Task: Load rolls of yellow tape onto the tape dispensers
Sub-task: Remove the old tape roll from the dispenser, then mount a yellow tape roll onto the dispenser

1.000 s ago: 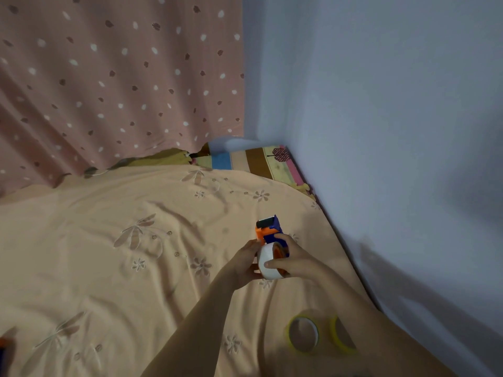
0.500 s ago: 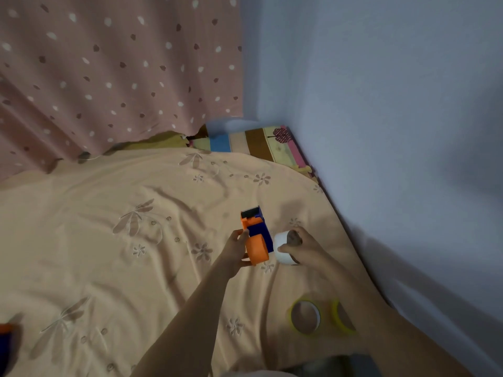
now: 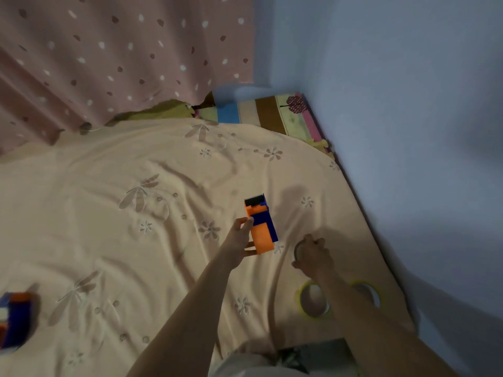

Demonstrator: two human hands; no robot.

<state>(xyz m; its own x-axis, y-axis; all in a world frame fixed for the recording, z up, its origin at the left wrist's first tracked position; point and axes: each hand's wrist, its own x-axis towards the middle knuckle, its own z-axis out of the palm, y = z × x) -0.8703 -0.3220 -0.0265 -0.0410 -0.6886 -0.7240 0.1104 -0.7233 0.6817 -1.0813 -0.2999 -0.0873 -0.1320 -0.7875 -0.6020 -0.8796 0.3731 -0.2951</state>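
Observation:
My left hand (image 3: 239, 240) grips an orange and blue tape dispenser (image 3: 261, 227) and holds it just above the bed, black front end pointing away from me. My right hand (image 3: 314, 257) is to its right, down near the sheet, curled over a pale roll (image 3: 297, 250) that is mostly hidden by the fingers. Two rolls of yellow tape lie flat on the sheet close to me: one (image 3: 301, 297) left of my right forearm, the other (image 3: 377, 295) right of it and partly covered. A second orange and blue dispenser (image 3: 13, 322) lies at the far left.
A peach flowered bedsheet (image 3: 136, 240) covers the work surface. A spotted pink curtain (image 3: 109, 50) hangs behind it. A blue-grey wall (image 3: 408, 104) runs close along the right edge. A striped mat (image 3: 261, 110) shows in the far corner.
My right hand has pulled the pale roll off the dispenser and carried it right and down to the sheet. My left hand kept the dispenser, which now shows its orange side.

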